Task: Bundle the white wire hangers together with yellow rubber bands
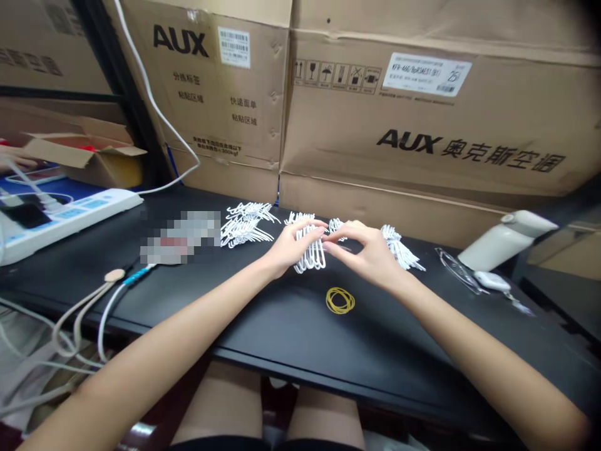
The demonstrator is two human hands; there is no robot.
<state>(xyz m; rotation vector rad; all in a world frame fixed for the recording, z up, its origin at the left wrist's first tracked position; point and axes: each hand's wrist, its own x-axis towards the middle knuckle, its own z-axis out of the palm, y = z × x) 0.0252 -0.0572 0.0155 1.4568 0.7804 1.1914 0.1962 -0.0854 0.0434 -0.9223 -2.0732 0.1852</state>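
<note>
- Head view, far left: someone else's hand (19,160) is by an open cardboard box (106,166), with a white power strip (117,203) nearer you.
- Next, a pixelated item (181,238), can't tell what, then a messy pile of white wire hooks (246,233) on your black desk (277,326).
- Your left hand (288,250) has a bundle of hooks (310,257) gripped between thumb and fingers, right in front of you.
- Yellow rubber bands (340,300) lie loose on the desk, on your side of the bundle.
- Your right hand (370,254) has thumb and index close together at the bundle's right edge; can't tell if they're pinching anything.
- Past that, another hook pile (402,249), then a tilted white bottle (502,238).
</note>
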